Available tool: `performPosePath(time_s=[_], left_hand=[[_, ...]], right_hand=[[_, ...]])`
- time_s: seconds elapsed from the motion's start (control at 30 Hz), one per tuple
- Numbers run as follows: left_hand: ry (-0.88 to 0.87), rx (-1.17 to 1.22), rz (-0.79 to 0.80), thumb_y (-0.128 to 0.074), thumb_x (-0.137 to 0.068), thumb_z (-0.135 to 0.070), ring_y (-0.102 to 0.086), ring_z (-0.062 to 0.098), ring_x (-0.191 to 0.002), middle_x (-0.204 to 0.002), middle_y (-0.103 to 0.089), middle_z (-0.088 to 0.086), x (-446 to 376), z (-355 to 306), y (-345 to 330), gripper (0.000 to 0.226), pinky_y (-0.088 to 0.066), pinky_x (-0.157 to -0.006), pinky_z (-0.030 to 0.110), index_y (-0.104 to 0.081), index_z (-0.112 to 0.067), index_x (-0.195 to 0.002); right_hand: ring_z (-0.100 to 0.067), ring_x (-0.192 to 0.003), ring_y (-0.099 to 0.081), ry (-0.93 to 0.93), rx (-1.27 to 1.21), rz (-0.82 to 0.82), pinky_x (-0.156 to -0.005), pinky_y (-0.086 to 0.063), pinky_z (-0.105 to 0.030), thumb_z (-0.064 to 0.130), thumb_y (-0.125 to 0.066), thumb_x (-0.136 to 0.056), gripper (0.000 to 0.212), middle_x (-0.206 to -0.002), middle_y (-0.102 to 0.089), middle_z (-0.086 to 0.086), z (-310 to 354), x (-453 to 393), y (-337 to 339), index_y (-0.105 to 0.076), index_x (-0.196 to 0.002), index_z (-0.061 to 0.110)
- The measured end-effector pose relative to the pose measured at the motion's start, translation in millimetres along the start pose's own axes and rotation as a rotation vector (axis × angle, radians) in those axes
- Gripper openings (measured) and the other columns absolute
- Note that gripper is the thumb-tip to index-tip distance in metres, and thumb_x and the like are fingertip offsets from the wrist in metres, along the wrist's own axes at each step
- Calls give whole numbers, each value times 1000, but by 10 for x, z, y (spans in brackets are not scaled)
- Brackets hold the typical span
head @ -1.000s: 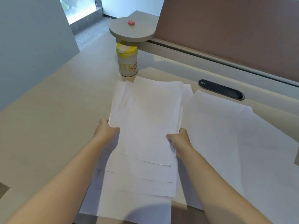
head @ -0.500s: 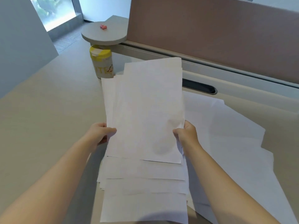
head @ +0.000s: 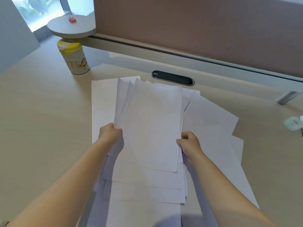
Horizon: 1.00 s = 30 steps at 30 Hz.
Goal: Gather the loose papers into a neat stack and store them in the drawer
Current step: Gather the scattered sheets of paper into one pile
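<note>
We see a pale beige desk [head: 41,112] filling most of the view, its far edge closed off by a brownish-pink partition panel [head: 196,25] that runs from twelve o'clock across to three o'clock. A grey rail [head: 147,49] lies along the foot of that panel. Just short of it, at about one o'clock from the middle of the desk, sits a dark oval cable slot [head: 173,78] let into the surface.

At eleven o'clock a yellow-lidded canister [head: 73,58] stands upright on the desk, partly under a round grey shelf [head: 72,27] that carries a small red object [head: 72,19]. Beyond the shelf, at the far eleven o'clock corner, we see a bright window [head: 41,10] and a grey wall panel [head: 13,35] to its left. At three o'clock, near the frame's edge, lies a roll of clear tape [head: 293,122].

The papers [head: 152,122] are at the centre of the desk, a loose, uneven bundle with staggered near edges, and its far corners fan apart. Our left hand [head: 110,133] grips the bundle's left edge, thumb on top and fingers curled beneath. Our right hand [head: 190,144] grips the right edge the same way. More loose sheets [head: 213,125] lie flat on the desk at three to five o'clock of the bundle, and one flat sheet [head: 103,104] shows at its nine o'clock side. We see no drawer in this view.
</note>
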<state>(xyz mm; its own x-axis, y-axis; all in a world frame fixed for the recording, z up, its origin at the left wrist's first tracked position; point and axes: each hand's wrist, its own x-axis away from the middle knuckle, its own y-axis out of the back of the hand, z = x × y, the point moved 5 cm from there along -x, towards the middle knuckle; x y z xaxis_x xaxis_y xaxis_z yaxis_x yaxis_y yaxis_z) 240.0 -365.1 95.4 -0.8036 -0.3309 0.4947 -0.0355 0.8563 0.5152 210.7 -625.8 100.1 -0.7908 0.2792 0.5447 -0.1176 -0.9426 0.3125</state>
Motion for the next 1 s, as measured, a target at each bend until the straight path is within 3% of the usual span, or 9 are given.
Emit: performPosePath(time_s=[0.07,0.13,0.23,0.33,0.53,0.7,0.8,0.9,1.0], left_hand=[[-2,-4,22,-49,-86,-10,-49,28,-84,-97,-53,15,18,19,-14,28,-37,-68,32,-54,3,-111],[-4,28,29,-58,-81,-11,-54,29,-81,-95,-56,17,51,40,30,33,-41,-62,29,-52,6,-108],[54,78,83,-69,-76,-16,-59,35,-96,-110,-61,23,81,95,42,54,-44,-76,35,-48,9,-120],[40,24,99,-58,-85,-6,-53,29,-89,-90,-59,15,149,110,-9,17,-40,-77,34,-55,1,-99],[-53,78,-146,-50,-89,-6,-54,32,-92,-91,-56,14,299,114,16,17,-36,-77,33,-58,-1,-103],[-36,209,-100,-50,-89,-5,-48,22,-91,-88,-59,10,505,160,-245,23,-34,-80,29,-55,1,-111],[-25,199,-52,-50,-89,-6,-48,22,-91,-97,-55,12,635,150,-486,26,-34,-79,29,-55,3,-113],[-49,160,-23,-49,-90,-8,-48,22,-91,-92,-55,10,737,71,-670,25,-34,-78,29,-55,3,-112],[-36,92,31,-48,-90,-9,-47,24,-88,-75,-51,5,815,-13,-791,10,-34,-75,30,-51,-6,-99]], right_hand=[[-22,-73,-53,-12,-35,59,-56,-47,-21,-8,-49,-74,17,-93,-56,-16,-39,-41,-76,-49,-90,-1],[-29,-91,-61,-13,-48,80,-75,-56,-34,-6,-53,-72,42,-112,-59,-19,-41,-79,-138,-46,-113,-2],[-32,-98,-59,8,-68,87,-88,-52,-44,-11,-48,-75,48,-112,-55,-11,-14,-82,-140,-44,-120,5],[-28,-91,-58,59,-78,89,-77,-49,-36,-9,-43,-77,35,-105,-58,-11,-20,-64,-44,-53,-106,8],[-30,-127,-37,3,690,-217,-99,-37,-41,20,-54,-82,54,-140,-38,-10,-124,-124,646,-38,-134,15],[-34,-129,-32,13,694,-85,-104,-33,-40,18,-43,-90,50,-143,-32,-15,-209,-105,729,-33,-137,8],[-33,-131,-37,16,419,-98,-105,-33,-36,10,-43,-89,48,-145,-37,-16,-207,-137,869,-35,-136,3],[-33,-126,-40,-16,431,-222,-100,-37,-40,12,-48,-84,47,-139,-42,-14,-315,-107,1124,-43,-131,7],[-24,-94,-50,-12,155,-177,-69,-42,-28,4,-53,-79,11,-99,-52,-7,-443,-51,1166,-52,-82,14]])
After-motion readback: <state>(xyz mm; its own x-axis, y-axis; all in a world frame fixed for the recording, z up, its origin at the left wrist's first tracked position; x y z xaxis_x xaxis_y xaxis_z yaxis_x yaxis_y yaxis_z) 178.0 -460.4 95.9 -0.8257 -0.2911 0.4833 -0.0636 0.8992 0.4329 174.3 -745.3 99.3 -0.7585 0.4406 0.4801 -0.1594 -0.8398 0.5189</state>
